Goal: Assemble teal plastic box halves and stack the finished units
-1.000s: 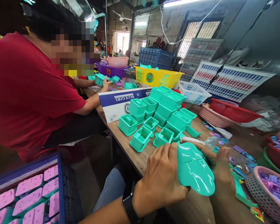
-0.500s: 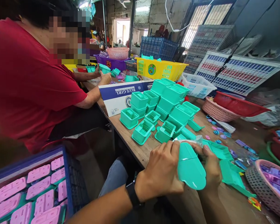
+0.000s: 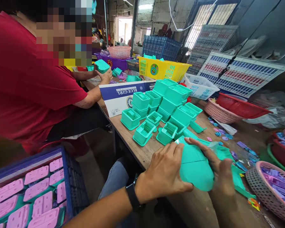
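Both of my hands hold one flat teal plastic piece [image 3: 195, 166] over the near edge of the wooden table [image 3: 142, 152]. My left hand [image 3: 165, 172], with a black watch at the wrist, grips its left side, fingers curled over the top. My right hand [image 3: 217, 167] clasps its right side, forefinger stretched along the upper edge. More flat teal pieces [image 3: 230, 158] lie just beyond. A cluster of stacked teal boxes [image 3: 166, 110] stands behind them.
A person in a red shirt [image 3: 26, 85] sits at left, handling a teal box [image 3: 102, 66]. A cardboard box [image 3: 123, 96], yellow basket [image 3: 162, 69], red and pink baskets [image 3: 230, 112] and a pink basket of purple parts [image 3: 273, 186] ring the table. A blue crate of pink pieces [image 3: 33, 190] sits lower left.
The teal piece has tilted from facing me to lying flatter, and my right forefinger now stretches along its top edge. The person at left has lifted a teal box higher.
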The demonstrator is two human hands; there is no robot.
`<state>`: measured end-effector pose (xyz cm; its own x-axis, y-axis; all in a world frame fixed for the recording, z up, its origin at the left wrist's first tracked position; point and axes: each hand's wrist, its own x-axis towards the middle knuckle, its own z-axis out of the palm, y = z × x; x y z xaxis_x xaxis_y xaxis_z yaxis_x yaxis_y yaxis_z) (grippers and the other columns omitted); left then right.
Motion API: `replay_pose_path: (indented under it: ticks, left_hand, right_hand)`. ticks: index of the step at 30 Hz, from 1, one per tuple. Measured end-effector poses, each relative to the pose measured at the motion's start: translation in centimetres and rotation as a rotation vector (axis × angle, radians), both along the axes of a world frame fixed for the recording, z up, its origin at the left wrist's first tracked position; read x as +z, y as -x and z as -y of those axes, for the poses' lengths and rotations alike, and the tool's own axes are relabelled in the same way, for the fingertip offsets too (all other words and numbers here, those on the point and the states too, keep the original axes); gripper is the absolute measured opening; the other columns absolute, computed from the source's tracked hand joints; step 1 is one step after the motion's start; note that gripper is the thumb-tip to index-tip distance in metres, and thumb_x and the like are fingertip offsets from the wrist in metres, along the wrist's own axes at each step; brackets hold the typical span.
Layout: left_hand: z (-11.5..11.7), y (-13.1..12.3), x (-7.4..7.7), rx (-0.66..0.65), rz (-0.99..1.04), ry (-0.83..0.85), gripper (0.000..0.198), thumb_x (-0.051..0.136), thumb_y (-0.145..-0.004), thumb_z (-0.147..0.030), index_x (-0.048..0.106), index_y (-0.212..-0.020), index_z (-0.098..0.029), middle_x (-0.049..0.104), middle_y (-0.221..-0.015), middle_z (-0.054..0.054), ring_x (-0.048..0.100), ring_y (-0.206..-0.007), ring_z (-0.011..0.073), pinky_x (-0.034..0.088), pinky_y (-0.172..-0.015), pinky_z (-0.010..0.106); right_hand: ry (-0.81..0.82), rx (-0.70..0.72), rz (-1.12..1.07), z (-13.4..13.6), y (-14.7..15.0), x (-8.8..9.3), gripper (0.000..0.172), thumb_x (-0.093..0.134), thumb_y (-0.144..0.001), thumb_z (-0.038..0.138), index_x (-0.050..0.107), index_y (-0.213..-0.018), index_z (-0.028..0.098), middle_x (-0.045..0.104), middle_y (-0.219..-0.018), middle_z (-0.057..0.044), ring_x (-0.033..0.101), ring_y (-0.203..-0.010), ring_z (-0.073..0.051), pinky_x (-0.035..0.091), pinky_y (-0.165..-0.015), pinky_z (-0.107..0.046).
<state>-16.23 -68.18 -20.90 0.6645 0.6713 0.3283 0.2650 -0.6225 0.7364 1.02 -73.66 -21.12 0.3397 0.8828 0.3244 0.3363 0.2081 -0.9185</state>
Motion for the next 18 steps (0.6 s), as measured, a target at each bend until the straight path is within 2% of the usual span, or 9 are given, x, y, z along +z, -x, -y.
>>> replay_pose_path:
  ticks: [3,6,9,13,15,18]
  left_hand:
    - [0.2,-0.2,-0.6,-0.018,0.003,-0.039,0.087,0.089,-0.067,-0.046,0.047,-0.136,-0.015,0.064,-0.129,0.017,0.064,-0.12,0.0409,0.058,-0.1,0.056]
    - [0.5,-0.4,-1.1,-0.032,-0.007,-0.085,0.081,0.088,-0.069,-0.05,0.049,-0.131,-0.015,0.066,-0.122,0.016,0.068,-0.113,0.0405,0.06,-0.094,0.054]
    - [0.7,-0.5,-1.3,-0.033,-0.042,-0.082,0.079,0.087,-0.069,-0.054,0.05,-0.129,-0.017,0.067,-0.121,0.015,0.069,-0.11,0.0398,0.061,-0.091,0.052]
    - [1.1,-0.6,-1.5,-0.039,-0.046,-0.089,0.083,0.085,-0.068,-0.049,0.05,-0.132,-0.012,0.069,-0.121,0.016,0.07,-0.107,0.0401,0.062,-0.091,0.054]
    - [1.3,-0.6,-1.7,-0.023,-0.034,-0.102,0.082,0.084,-0.068,-0.045,0.051,-0.133,-0.008,0.07,-0.118,0.017,0.071,-0.104,0.0405,0.063,-0.089,0.055]
    - [1.6,-0.6,-2.1,0.01,-0.008,-0.099,0.086,0.083,-0.068,-0.046,0.051,-0.138,-0.006,0.07,-0.117,0.018,0.072,-0.104,0.041,0.064,-0.088,0.056]
  right_hand:
    - [-0.073,0.054,0.167,0.9,0.5,-0.2,0.085,0.032,-0.093,0.089,0.071,-0.136,0.027,0.071,-0.139,-0.01,0.059,-0.137,-0.04,0.043,-0.117,-0.061]
    - [-0.109,0.052,0.311,1.8,1.0,-0.5,0.078,0.028,-0.1,0.08,0.068,-0.142,0.029,0.067,-0.145,-0.009,0.056,-0.141,-0.039,0.039,-0.121,-0.062]
    - [-0.102,0.054,0.379,2.5,1.4,-0.5,0.069,0.034,-0.102,0.073,0.065,-0.144,0.029,0.064,-0.149,-0.007,0.054,-0.143,-0.038,0.039,-0.121,-0.061]
    - [-0.134,-0.024,0.383,2.8,1.9,-0.3,0.051,0.04,-0.107,0.057,0.071,-0.136,0.027,0.071,-0.14,-0.006,0.061,-0.135,-0.034,0.049,-0.111,-0.055]
    - [-0.139,-0.062,0.373,2.8,2.2,-0.2,0.047,0.041,-0.109,0.05,0.075,-0.13,0.025,0.074,-0.136,-0.007,0.065,-0.131,-0.032,0.053,-0.106,-0.051]
    - [-0.122,-0.09,0.326,2.6,2.6,0.1,0.048,0.042,-0.109,0.05,0.079,-0.122,0.021,0.077,-0.129,-0.009,0.068,-0.126,-0.032,0.055,-0.103,-0.051]
